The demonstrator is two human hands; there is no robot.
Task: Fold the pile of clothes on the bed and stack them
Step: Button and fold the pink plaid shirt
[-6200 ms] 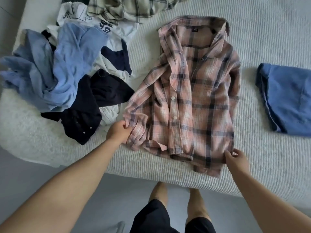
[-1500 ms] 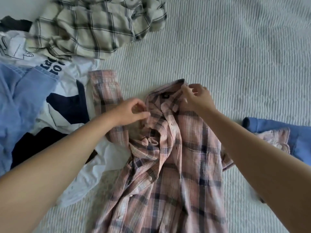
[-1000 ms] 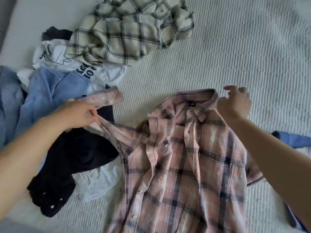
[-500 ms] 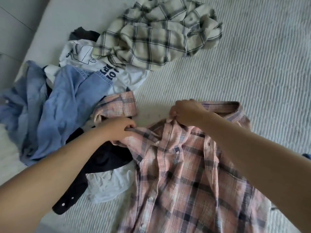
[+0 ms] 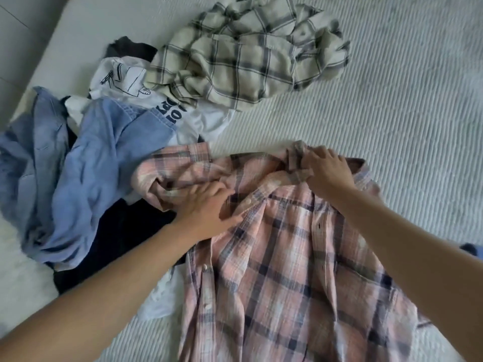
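Fingers of the right hand (image 5: 328,171) curl round the bunched collar of the pink plaid shirt (image 5: 287,270), while the left hand (image 5: 209,207) lies with fingers spread flat on its left shoulder. Button side up on the bed (image 5: 392,100), the shirt runs lengthwise from the collar at the far end to the hem near the viewer, one sleeve (image 5: 177,168) stretched left toward the pile of clothes (image 5: 91,152).

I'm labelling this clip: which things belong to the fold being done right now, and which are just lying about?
In the fold now:
pink plaid shirt
left hand, flat on its shoulder
right hand, gripping its collar

Lying about, still unfolded:
cream plaid shirt
white printed tee
light blue shirt
dark garment
All on the bed.
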